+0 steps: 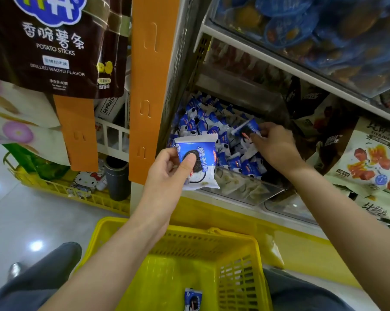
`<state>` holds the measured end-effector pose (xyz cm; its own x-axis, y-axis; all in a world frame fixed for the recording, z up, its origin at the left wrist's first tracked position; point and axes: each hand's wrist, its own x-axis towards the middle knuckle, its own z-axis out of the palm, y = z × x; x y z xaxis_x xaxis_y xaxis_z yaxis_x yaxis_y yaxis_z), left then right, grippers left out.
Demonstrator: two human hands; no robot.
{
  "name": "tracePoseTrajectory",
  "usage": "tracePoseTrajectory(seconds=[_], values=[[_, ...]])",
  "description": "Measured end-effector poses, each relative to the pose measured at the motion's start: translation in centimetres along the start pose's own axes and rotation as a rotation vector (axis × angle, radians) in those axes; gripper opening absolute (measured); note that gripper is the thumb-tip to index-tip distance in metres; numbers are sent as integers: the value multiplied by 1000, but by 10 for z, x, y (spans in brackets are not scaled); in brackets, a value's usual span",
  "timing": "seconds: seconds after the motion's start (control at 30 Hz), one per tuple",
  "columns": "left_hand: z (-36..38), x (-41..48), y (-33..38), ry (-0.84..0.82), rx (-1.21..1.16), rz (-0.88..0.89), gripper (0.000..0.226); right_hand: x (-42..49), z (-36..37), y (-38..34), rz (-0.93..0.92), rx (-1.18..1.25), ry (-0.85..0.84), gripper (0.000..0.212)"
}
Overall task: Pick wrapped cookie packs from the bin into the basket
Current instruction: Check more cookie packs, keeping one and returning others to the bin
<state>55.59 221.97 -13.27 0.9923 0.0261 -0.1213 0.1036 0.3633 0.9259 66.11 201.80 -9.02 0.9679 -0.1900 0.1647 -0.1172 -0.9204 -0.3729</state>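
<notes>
left hand (167,169): centre-left of frame. Thumb and fingers pinch the lower left corner of a wrapped cookie pack; the thumb lies across its printed face.
left-hand pack (200,151): blue and white, face towards the camera. Long axis runs upper left to lower right. It is held in front of the bin's near edge, above the basket and a little towards its far side.
basket (236,279): yellow, bottom centre of frame, directly below both forearms, open side up.
pack in basket (193,299): one blue pack lies on the basket floor at the bottom edge of frame.
bin (245,187): clear-fronted, centre of frame, on the shelf above and beyond the basket. Heaped with loose packs (212,122).
right-hand pack (249,129): tilted, one end pointing to the upper left, at or just above the heap. Cannot tell whether it is clear of the heap.
right hand (277,147): right of centre, reaching into the bin. Fingertips are closed on the right end of that pack.
key relation: the basket lies straight down-frame from both grips. The left hand is nearer it, with no bin wall to clear.
judgement: the left pack needs only to be lowered and let go. The right pack must first be lifted back over the bin's front wall.
</notes>
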Motion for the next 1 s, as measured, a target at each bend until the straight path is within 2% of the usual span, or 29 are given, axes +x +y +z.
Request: tracePoseTrajectory(seconds=[0.1, 0.2, 0.3, 0.4, 0.57, 0.67, 0.8, 0.9, 1.0], values=[[-2, 2, 2, 6, 6, -3, 24, 13, 1, -6, 41, -127, -55, 39], [-4, 4, 3, 4, 9, 4, 25, 20, 0, -10, -48, -280, -116, 40], [-4, 4, 4, 6, 3, 17, 25, 26, 2, -15, -112, -394, -265, 42], [-3, 3, 4, 10, -6, 30, 23, 32, 9, -20, -99, -430, -390, 40], [-5, 2, 7, 8, -20, 43, 25, 29, 32, -10, 0, -117, -200, 35], [-4, 3, 7, 4, -21, 45, 23, 22, 43, -2, 77, 41, -223, 33], [-2, 5, 3, 0, -15, 43, 18, 22, 42, 4, 104, 78, -321, 30], [0, 4, 0, -14, -7, 32, 18, 18, 35, 4, 30, 3, -330, 31], [1, 3, -3, -42, 35, -14, 13, -8, 25, -4, -177, 186, -64, 24]])
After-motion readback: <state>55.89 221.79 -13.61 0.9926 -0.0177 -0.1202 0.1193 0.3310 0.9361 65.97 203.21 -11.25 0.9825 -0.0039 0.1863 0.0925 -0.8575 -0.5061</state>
